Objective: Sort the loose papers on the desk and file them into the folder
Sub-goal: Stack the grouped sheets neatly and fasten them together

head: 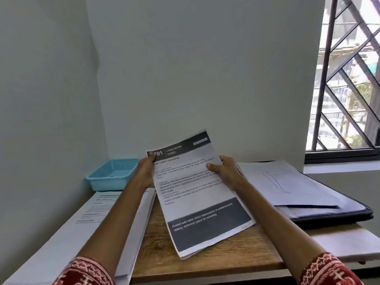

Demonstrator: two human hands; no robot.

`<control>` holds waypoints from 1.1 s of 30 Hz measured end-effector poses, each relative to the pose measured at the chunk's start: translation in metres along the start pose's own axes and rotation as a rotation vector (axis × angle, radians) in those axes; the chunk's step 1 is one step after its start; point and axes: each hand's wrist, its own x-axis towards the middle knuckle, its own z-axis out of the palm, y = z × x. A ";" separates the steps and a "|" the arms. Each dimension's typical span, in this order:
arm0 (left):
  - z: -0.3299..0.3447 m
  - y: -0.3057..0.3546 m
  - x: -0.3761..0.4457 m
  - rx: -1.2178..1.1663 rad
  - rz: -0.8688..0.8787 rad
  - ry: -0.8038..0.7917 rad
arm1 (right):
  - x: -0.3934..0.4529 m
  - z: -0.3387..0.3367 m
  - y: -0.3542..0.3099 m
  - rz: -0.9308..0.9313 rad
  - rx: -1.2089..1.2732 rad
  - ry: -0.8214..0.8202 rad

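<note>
I hold a thin stack of printed papers (197, 192) tilted above the wooden desk (205, 262); its top sheet has dark bands at the head and foot. My left hand (145, 171) grips the stack's upper left edge, thumb on the front. My right hand (225, 171) grips its upper right edge, thumb on the page. The dark folder (337, 214) lies open on the right of the desk, with white sheets (287, 184) lying in it. More loose papers (98, 214) lie in a pile on the left, partly under my left forearm.
A light blue plastic basket (112, 173) stands at the back left corner against the wall. A barred window (349, 79) with a ledge is at the right. White walls close in the desk at the back and left.
</note>
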 end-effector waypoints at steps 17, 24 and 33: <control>-0.037 -0.049 0.031 -0.307 -0.031 0.207 | 0.004 -0.027 0.043 0.142 -0.161 0.120; -0.065 -0.043 0.040 -0.363 0.024 0.273 | 0.004 -0.029 0.062 0.088 -0.478 0.026; -0.060 -0.048 0.038 -0.349 0.030 0.348 | -0.003 -0.032 0.057 0.090 -0.428 0.040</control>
